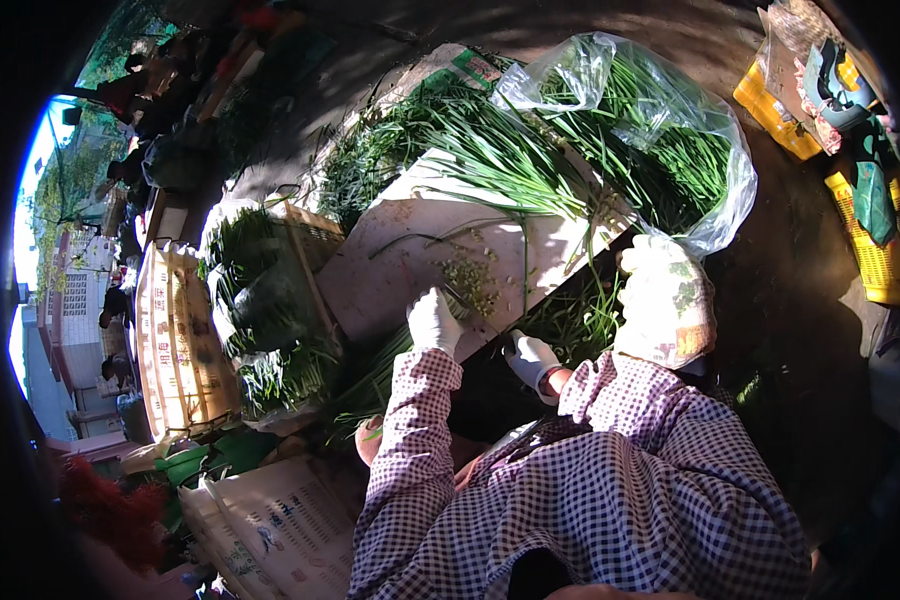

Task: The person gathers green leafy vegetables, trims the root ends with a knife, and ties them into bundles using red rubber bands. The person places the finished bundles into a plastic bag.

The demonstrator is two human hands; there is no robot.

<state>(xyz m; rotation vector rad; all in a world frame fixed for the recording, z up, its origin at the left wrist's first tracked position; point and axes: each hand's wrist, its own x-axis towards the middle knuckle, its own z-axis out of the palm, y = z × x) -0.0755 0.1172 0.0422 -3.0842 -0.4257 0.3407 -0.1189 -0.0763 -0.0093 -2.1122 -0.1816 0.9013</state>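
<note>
My left hand point(433, 322), in a white glove, is closed over the near part of a pale board point(390, 240). A thin, blade-like tool point(456, 295) projects from its fingers, mostly hidden by the hand. Small cut green and white pieces point(471, 281) lie in a heap just beyond it. My right hand point(532, 360), also gloved, is lower, beside the board's near edge; its grip is unclear. Loose green leaves point(581, 315) lie below that edge. Long green stalks, likely garlic chives point(510, 157), spread across the board's far end. More stalks point(386, 360) lie left of my left hand.
A clear plastic bag point(731, 195) of greens stands at the far right of the board. Nearer is a stuffed white sack point(667, 300). Crates of greens point(311, 240) and a pale basket point(184, 337) stand left. Yellow crates point(866, 240) sit far right, a printed carton point(277, 525) near left.
</note>
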